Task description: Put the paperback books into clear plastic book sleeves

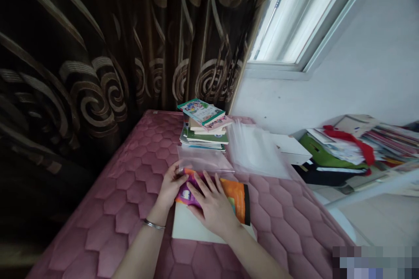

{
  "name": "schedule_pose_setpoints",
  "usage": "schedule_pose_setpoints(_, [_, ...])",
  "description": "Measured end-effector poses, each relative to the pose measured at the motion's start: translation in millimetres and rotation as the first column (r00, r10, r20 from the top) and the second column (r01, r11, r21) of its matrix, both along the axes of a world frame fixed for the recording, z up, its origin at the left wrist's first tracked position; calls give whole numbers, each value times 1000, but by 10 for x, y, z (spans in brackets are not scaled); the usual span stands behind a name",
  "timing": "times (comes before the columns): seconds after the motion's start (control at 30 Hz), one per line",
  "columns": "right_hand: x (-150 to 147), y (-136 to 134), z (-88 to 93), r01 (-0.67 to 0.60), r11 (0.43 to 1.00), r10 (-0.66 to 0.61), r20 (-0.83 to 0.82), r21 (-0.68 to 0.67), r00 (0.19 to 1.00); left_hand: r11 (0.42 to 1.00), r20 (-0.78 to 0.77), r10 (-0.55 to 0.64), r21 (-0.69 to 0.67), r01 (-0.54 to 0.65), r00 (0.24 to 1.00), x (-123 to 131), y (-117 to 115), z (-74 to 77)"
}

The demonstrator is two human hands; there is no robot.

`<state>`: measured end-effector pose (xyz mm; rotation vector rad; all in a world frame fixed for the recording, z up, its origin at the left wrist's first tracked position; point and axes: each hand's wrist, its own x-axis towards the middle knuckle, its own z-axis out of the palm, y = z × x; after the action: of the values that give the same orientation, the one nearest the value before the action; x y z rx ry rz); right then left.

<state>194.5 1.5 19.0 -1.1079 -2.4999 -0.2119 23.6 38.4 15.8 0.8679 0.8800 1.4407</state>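
Observation:
A book with an orange and purple cover [240, 196] and a black edge at its right lies on the pink quilted mattress, over a larger cream-white sheet or page [186, 226]. My right hand [212, 207] rests flat on the cover, fingers spread. At the book's upper left corner, my left hand [170, 185] has its thumb and fingers closed around the edge where a clear plastic cover [204, 159] meets the book. This plastic extends beyond the book's far edge. How far it overlaps the book is hard to see. A silver bangle circles my left wrist.
Beyond the plastic stands a stack of books [206, 128]. More clear plastic covers [257, 150] lie to its right, beside a white box [291, 150]. Papers and bags crowd a surface [347, 148] at the right. A dark patterned curtain [157, 39] hangs behind the pink mattress [121, 200].

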Motion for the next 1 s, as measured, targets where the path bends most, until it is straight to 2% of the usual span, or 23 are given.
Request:
schedule_pose_setpoints(0.17, [68, 30, 132, -56, 995, 53, -41, -81, 998, 1000, -38, 6, 28, -5, 999, 27, 15, -14])
schedule_pose_setpoints(0.23, [145, 64, 219, -15, 994, 6, -83, -106, 997, 999, -23, 34, 28, -33, 999, 35, 28, -30])
schedule_pose_setpoints(0.3, [258, 119, 296, 103, 989, -119, -156, -104, 981, 998, -18, 61, 25, -61, 998, 39, 41, -49])
schedule_pose_setpoints(0.37, [399, 193, 347, 256, 960, -277, -252, -114, 927, 996, -21, 84, 23, -84, 996, 42, 53, -65])
schedule_pose_setpoints(0.47, [620, 325, 363, 454, 859, -512, -359, -238, 780, 994, -16, 107, 17, -107, 994, 46, 61, -77])
schedule_pose_setpoints(0.53, [741, 413, 330, 490, 776, -626, -391, -398, 675, 995, -12, 98, 9, -98, 995, 49, 59, -76])
schedule_pose_setpoints(0.6, [817, 489, 264, 385, 719, -676, -451, -579, 583, 996, -13, 85, -4, -86, 996, 52, 51, -67])
schedule_pose_setpoints(0.67, [844, 543, 179, 196, 672, -704, -533, -714, 470, 996, -18, 83, -16, -83, 996, 55, 39, -53])
schedule_pose_setpoints(0.73, [831, 573, 97, 37, 623, -743, -576, -781, 340, 996, -21, 84, -21, -85, 996, 56, 27, -35])
schedule_pose_setpoints(0.8, [800, 584, 36, -68, 593, -772, -591, -802, 235, 997, -19, 77, -16, -77, 997, 55, 15, -18])
schedule_pose_setpoints(0.9, [764, 595, -12, -176, 626, -750, -648, -760, 134, 999, -15, 52, 3, -52, 999, 50, 1, 2])
schedule_pose_setpoints(1.0, [763, 617, -38, -191, 661, -724, -684, -725, 91, 999, -28, 47, 9, -47, 999, 44, -8, 10])
